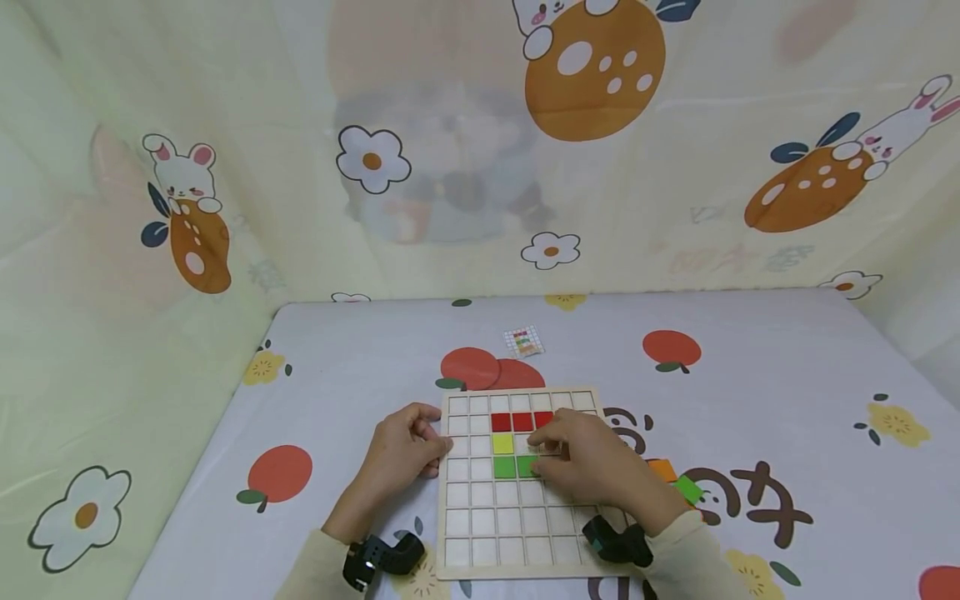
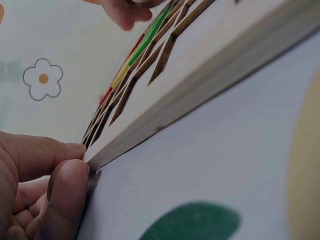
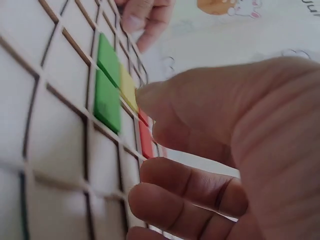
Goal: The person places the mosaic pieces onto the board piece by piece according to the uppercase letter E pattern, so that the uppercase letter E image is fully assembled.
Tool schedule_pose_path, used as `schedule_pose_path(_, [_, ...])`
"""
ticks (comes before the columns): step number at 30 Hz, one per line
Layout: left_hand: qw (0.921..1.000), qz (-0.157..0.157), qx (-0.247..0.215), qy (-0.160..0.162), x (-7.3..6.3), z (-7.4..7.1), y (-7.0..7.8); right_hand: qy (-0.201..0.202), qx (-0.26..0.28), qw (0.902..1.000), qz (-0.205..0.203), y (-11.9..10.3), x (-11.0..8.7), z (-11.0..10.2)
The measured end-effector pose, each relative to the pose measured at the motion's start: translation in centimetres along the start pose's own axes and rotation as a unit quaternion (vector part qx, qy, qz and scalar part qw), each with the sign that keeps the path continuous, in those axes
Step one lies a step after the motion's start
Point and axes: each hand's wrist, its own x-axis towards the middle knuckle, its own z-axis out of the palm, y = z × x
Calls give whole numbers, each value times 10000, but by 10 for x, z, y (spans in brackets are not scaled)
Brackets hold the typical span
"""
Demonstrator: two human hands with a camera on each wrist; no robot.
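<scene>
Though partly under right grip (image 1: 592,458), board (image 1: 482,495) flat.

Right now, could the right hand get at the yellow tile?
Probably yes: the right hand is close beside the yellow tile, whose top appears uncovered in the head view.

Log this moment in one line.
left grip: touches board at left edge | right grip: over board, hold unclear | in board: red tiles, yellow tile, green tiles
</scene>
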Motion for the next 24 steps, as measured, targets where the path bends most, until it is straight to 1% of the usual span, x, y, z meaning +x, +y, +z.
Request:
schedule_pose_path(3, [10000, 1, 22, 13, 0, 1, -1, 138, -18, 9998, 167, 4, -9, -12])
schedule_pose_path(8, [9999, -19, 104, 56, 0, 2, -1, 499, -259, 9984, 106, 21, -30, -33])
schedule_pose_path(10, [9999, -13, 128, 69, 0, 2, -1, 646, -351, 9972, 166, 30, -39, -39])
schedule_pose_path(14, [9999, -6, 130, 74, 0, 1, -1, 757, -417, 9944, 613, 45, -59, -49])
schedule_pose_path(21, [9998, -25, 151, 110, 0, 2, 0, 551, -512, 9833, 1657, 66, -86, -53])
schedule_pose_path(24, [9998, -36, 137, 105, 0, 3, 0, 463, -464, 9800, 1879, 73, -97, -51])
